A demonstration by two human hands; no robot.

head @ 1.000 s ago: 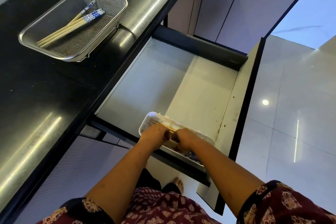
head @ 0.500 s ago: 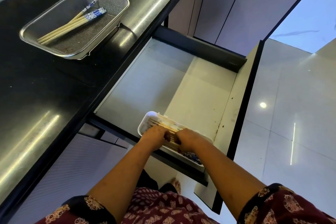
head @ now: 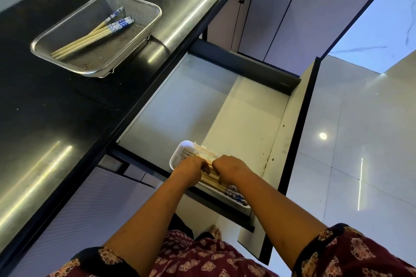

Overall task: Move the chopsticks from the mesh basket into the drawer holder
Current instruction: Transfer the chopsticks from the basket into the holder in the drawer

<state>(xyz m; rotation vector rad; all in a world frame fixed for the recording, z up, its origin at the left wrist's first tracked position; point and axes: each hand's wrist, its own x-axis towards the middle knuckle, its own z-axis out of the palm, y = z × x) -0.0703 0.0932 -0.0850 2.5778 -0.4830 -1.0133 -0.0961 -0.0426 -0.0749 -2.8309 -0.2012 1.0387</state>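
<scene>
A steel mesh basket [head: 46, 53] stands on the black counter at upper left, with several pale chopsticks with blue-patterned ends [head: 94, 35] lying inside. In the open drawer [head: 180, 105] a white holder [head: 179, 153] sits at the near end, with a bundle of chopsticks [head: 212, 181] laid along it. My left hand [head: 190, 167] and my right hand [head: 229, 170] rest side by side on that bundle, fingers curled down onto the sticks. The hands hide the bundle's middle; blue ends show near the holder's right end.
The black counter [head: 56, 119] runs along the left. The drawer's white floor stretches away beyond the holder to its dark back wall [head: 247, 65]. Cabinet doors [head: 281, 7] stand at the top, glossy floor tiles [head: 349, 141] at the right. My foot shows below the drawer.
Both hands stay on the chopsticks in the holder, shifting only slightly. The basket and its chopsticks have not moved.
</scene>
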